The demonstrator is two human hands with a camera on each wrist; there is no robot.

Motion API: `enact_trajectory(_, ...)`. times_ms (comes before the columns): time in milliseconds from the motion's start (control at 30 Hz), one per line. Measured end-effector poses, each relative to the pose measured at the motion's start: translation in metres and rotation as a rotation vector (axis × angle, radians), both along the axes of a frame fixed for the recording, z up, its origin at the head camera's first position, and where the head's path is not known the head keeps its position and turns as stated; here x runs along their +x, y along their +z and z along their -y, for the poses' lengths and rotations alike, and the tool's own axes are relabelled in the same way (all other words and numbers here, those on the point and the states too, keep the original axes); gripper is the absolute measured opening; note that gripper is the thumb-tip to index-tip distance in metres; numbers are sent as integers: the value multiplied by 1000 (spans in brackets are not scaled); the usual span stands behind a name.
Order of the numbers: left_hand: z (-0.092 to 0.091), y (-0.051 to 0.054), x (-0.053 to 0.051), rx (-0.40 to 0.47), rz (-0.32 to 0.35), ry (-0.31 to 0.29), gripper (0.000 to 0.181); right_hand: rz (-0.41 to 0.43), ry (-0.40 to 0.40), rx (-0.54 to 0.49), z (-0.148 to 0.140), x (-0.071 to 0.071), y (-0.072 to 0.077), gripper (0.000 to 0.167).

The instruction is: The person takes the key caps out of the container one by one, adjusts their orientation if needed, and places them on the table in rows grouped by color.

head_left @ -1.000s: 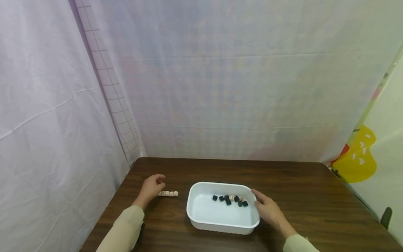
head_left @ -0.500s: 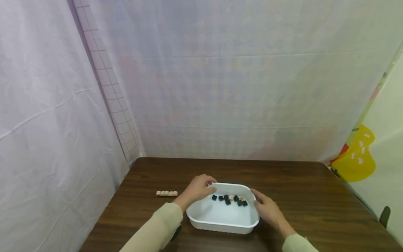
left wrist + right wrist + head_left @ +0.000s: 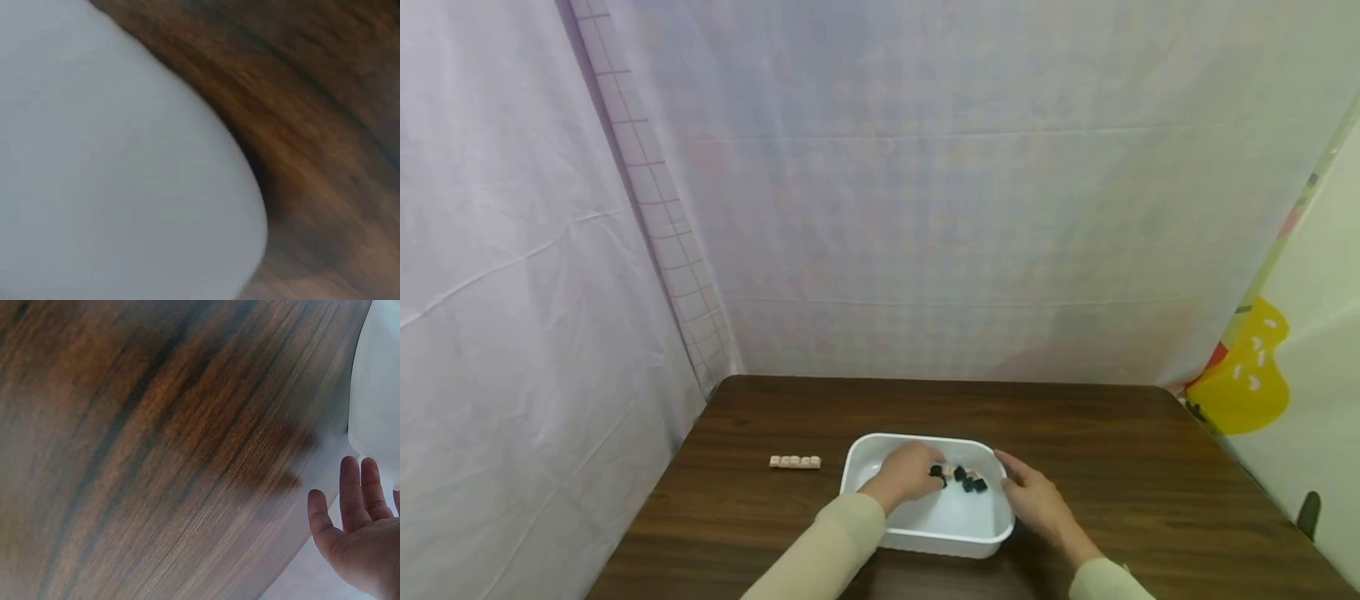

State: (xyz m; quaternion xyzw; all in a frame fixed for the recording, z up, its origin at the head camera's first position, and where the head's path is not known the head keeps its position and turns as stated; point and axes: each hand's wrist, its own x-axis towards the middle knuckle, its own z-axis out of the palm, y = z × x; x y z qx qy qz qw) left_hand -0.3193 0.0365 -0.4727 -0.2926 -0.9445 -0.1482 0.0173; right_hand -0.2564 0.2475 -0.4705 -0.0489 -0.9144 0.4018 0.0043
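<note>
A white plastic basin (image 3: pixel 951 543) holds several small square pieces, black ones (image 3: pixel 967 485) and a few pale ones (image 3: pixel 948 472), that look like keycaps. My left hand (image 3: pixel 906 473) reaches down into it, with forefinger and thumb apart on either side of a black piece (image 3: pixel 936 471); no grip on it shows. The hand covers part of the basin's left side. At the basin's right rim, my right hand (image 3: pixel 1036 502) rests against the wall. Its fingers (image 3: pixel 352 494) look fairly straight in the right wrist view. The left wrist view shows mostly a blurred white surface (image 3: pixel 125 156).
On the brown wooden table (image 3: pixel 760 533), a straight row of pale keycap-like pieces (image 3: pixel 794 462) lies left of the basin. White curtains (image 3: pixel 925 208) hang behind and at the left of the table. A yellow printed shape (image 3: pixel 1243 383) is at the right.
My left hand has moved right, from beside the row of pale pieces, over the basin's left rim and down among the black pieces. The right hand has stayed at the rim.
</note>
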Motion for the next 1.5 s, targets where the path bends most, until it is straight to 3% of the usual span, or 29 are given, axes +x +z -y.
enact_trajectory(133,-2,-1,3,-62,-20,-24,27,-2,7,-1,1,0,0,49)
enact_trajectory(300,-5,-6,-1,1,-14,-33,21,3,12,-3,3,1,1,49)
enact_trajectory(633,-9,-14,4,-40,-83,-38,20,-5,10,-4,5,0,0,48)
enact_trajectory(833,-7,-11,3,58,-77,-46,17,8,9,-4,5,0,1,49)
enact_trajectory(1133,3,-4,-4,319,59,-43,15,6,3,-18,4,1,2,49)
enact_trajectory(1267,7,-1,-2,360,67,-43,8,4,0,-21,3,2,2,50)
enact_trajectory(1500,10,2,-2,343,83,-15,9,11,-8,-19,2,2,1,50)
